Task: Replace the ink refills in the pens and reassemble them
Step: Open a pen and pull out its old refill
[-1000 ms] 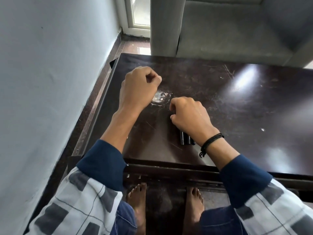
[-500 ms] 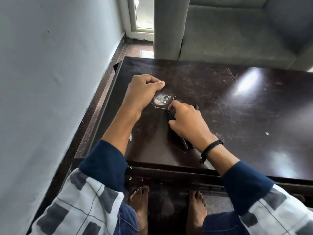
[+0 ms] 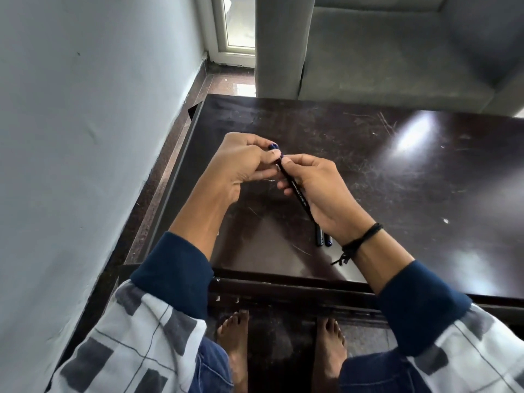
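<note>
A black pen (image 3: 295,190) with pale lettering is lifted above the dark table (image 3: 397,171), slanting from upper left to lower right. My right hand (image 3: 317,191) grips its barrel, fingers curled round it. My left hand (image 3: 243,163) pinches the pen's upper end, where a small dark blue piece (image 3: 273,146) shows at the fingertips. Two more black pens (image 3: 323,239) lie on the table below my right wrist, mostly hidden by it.
A pale wall runs along the left of the table. A grey sofa (image 3: 397,52) stands just beyond the far edge. The table's near edge (image 3: 283,282) has a ledge, with my bare feet on the floor beneath it.
My right hand has lifted one pen off the table and brought it up to my left hand, which now pinches its upper end. Earlier the left hand hovered closed, apart from the pens.
</note>
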The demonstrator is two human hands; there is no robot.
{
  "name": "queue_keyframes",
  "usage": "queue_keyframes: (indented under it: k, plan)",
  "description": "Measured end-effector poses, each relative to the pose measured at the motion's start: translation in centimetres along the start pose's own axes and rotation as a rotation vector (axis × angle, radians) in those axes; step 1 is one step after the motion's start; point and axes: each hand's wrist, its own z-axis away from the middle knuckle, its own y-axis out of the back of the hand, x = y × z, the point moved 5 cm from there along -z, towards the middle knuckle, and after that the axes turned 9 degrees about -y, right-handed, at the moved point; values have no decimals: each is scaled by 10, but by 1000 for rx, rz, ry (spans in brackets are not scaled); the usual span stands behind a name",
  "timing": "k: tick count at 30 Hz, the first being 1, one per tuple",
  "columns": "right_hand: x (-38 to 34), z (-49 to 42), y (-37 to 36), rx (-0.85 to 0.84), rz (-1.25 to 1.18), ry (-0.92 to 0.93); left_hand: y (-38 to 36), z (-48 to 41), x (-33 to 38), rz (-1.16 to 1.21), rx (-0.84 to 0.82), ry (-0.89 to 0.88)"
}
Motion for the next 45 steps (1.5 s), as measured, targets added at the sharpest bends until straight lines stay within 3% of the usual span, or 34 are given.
queue_keyframes:
  k: [7,15,30,37,41,45]
  plan:
    - [-3,4,1,-100,-95,-100,1,-1,-1,117,-54,26]
    - [-2,5,-2,-117,2,-113,3,-2,-2,-4,-41,-51]
    - [4,6,-6,-11,189,-7,3,-3,-4,-12,-21,-44]
    - [-1,4,-2,-111,281,-84,16,-8,1,13,83,-85]
    - [-5,1,14,-25,298,-100,29,-16,2,-141,147,-136]
    - [-12,-2,29,111,157,-84,14,-20,-14,-509,8,-95]
